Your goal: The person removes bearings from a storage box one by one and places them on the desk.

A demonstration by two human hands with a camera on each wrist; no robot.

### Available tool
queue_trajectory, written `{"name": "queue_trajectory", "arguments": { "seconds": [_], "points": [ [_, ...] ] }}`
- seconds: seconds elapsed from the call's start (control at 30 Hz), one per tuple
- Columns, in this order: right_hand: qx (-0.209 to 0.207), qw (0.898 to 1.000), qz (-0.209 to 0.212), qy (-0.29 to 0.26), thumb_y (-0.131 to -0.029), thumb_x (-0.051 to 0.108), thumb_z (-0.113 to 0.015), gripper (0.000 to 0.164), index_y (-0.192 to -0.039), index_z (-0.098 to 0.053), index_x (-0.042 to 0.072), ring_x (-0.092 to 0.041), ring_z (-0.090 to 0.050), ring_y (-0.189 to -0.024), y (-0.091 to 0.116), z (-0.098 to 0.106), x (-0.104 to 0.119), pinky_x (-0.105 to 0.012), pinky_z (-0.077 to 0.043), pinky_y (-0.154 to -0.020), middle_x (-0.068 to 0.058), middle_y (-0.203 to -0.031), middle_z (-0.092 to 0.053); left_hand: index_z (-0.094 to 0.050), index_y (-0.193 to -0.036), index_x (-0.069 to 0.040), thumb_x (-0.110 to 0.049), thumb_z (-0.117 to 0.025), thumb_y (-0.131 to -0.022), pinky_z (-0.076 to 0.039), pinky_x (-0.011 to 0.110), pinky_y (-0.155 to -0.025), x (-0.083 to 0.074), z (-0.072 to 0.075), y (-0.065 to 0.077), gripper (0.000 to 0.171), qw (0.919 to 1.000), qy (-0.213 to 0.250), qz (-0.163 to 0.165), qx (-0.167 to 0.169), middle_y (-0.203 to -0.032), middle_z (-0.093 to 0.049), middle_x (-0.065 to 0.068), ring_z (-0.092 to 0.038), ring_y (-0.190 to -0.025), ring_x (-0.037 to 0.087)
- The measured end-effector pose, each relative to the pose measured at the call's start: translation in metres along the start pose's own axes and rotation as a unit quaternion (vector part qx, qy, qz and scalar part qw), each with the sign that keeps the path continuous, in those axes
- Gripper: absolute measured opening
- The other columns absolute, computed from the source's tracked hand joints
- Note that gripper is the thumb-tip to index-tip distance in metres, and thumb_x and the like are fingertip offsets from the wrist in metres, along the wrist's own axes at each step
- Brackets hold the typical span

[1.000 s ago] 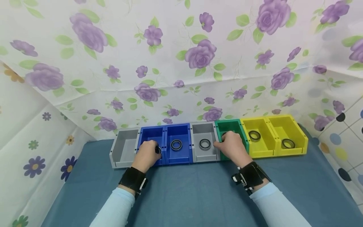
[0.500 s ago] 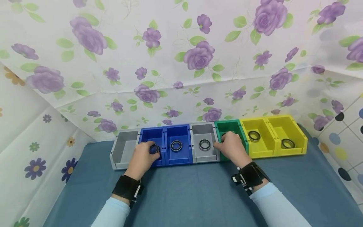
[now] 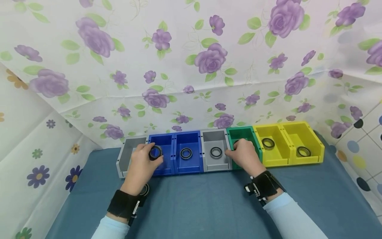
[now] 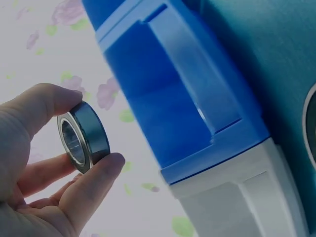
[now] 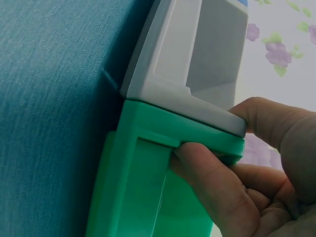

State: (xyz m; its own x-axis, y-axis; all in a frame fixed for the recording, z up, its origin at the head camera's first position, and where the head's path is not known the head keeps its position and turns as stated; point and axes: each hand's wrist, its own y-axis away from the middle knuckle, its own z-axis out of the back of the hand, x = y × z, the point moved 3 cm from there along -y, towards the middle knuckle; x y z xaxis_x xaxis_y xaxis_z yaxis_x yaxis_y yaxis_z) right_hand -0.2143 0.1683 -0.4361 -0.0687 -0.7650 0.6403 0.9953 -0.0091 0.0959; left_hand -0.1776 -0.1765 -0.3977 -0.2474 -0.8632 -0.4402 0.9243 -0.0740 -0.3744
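Thumb and fingers of my left hand [image 3: 138,170] pinch a bearing [image 4: 95,136], a ring with a dark outer face and bright rim. In the head view it overlaps the left blue bin [image 3: 167,169]. My right hand [image 3: 246,154] pinches the side walls where the middle grey bin [image 5: 170,91] meets the green bin [image 5: 143,123]. Its thumb is on the grey side and the index finger inside the green bin. A dark ring edge shows in the green bin, mostly hidden by this hand. Another bearing [image 3: 147,190] lies on the cloth beside my left wrist.
A row of bins runs along the flowered backdrop [image 3: 191,113], from a left grey bin [image 3: 118,166] to two yellow bins [image 3: 319,156]. Bearings lie in the right blue, middle grey and both yellow bins. Blue cloth [image 3: 197,205] covers the table before them.
My left hand has moved left and slightly up, bringing the bearing from inside the left blue bin to its left wall. The bearing on the cloth has come into view. My right hand stays put.
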Motion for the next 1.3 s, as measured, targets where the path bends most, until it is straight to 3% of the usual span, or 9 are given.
{"name": "queue_trajectory", "arguments": {
  "seconds": [0.27, 0.47, 0.6, 0.8, 1.07, 1.3],
  "points": [
    [-0.004, 1.0, 0.001, 0.006, -0.082, 0.033, -0.067, 0.046, -0.054, -0.036, 0.013, -0.012, -0.027, -0.041, -0.001, -0.001, -0.001, -0.025, -0.022, -0.041, 0.004, -0.051, -0.023, -0.056, -0.122, -0.004, -0.03, -0.074, -0.077, -0.05, 0.033, -0.073, -0.006, 0.014, 0.009, 0.055, 0.9987, 0.002, -0.029, -0.042, -0.112, -0.053, 0.011, -0.056, -0.096, 0.02],
    [-0.005, 1.0, -0.004, 0.008, -0.082, 0.034, -0.067, 0.046, -0.054, -0.037, 0.013, -0.012, -0.027, -0.041, -0.001, -0.001, 0.0, -0.026, -0.022, -0.041, 0.003, -0.051, -0.024, -0.056, -0.122, -0.005, -0.028, -0.074, -0.077, -0.05, 0.029, -0.066, -0.008, 0.023, 0.016, 0.054, 0.9964, 0.014, -0.047, -0.069, -0.112, -0.053, 0.011, -0.057, -0.087, 0.017],
    [-0.006, 1.0, -0.007, 0.005, -0.082, 0.033, -0.067, 0.046, -0.054, -0.037, 0.013, -0.013, -0.027, -0.041, -0.002, 0.0, 0.001, -0.026, -0.023, -0.041, 0.003, -0.05, -0.025, -0.057, -0.121, -0.005, -0.026, -0.075, -0.076, -0.05, 0.027, -0.064, -0.008, 0.026, 0.02, 0.052, 0.9958, 0.02, -0.05, -0.075, -0.112, -0.053, 0.009, -0.058, -0.09, 0.017],
    [-0.002, 1.0, -0.013, 0.009, -0.082, 0.034, -0.067, 0.046, -0.054, -0.038, 0.013, -0.013, -0.028, -0.041, -0.002, 0.0, 0.0, -0.026, -0.023, -0.041, 0.003, -0.051, -0.024, -0.058, -0.119, -0.005, -0.026, -0.075, -0.075, -0.05, 0.028, -0.065, -0.006, 0.022, 0.03, 0.051, 0.997, 0.028, -0.042, -0.058, -0.11, -0.054, 0.009, -0.059, -0.093, 0.019],
    [-0.002, 1.0, -0.013, 0.011, -0.083, 0.034, -0.067, 0.047, -0.054, -0.037, 0.013, -0.013, -0.027, -0.042, -0.003, 0.0, 0.0, -0.026, -0.023, -0.042, 0.003, -0.051, -0.024, -0.059, -0.116, -0.003, -0.023, -0.076, -0.073, -0.049, 0.031, -0.074, -0.002, 0.003, 0.046, 0.05, 0.9978, 0.017, -0.055, -0.034, -0.106, -0.055, 0.01, -0.056, -0.095, 0.02],
    [-0.003, 1.0, -0.011, 0.016, -0.082, 0.035, -0.066, 0.046, -0.054, -0.038, 0.013, -0.013, -0.028, -0.041, -0.003, -0.002, -0.001, -0.026, -0.023, -0.042, 0.003, -0.051, -0.025, -0.06, -0.116, -0.003, -0.023, -0.076, -0.072, -0.05, 0.033, -0.074, 0.001, -0.016, 0.06, 0.051, 0.9996, 0.001, -0.02, 0.022, -0.108, -0.055, 0.011, -0.057, -0.097, 0.023]
  ]
}}
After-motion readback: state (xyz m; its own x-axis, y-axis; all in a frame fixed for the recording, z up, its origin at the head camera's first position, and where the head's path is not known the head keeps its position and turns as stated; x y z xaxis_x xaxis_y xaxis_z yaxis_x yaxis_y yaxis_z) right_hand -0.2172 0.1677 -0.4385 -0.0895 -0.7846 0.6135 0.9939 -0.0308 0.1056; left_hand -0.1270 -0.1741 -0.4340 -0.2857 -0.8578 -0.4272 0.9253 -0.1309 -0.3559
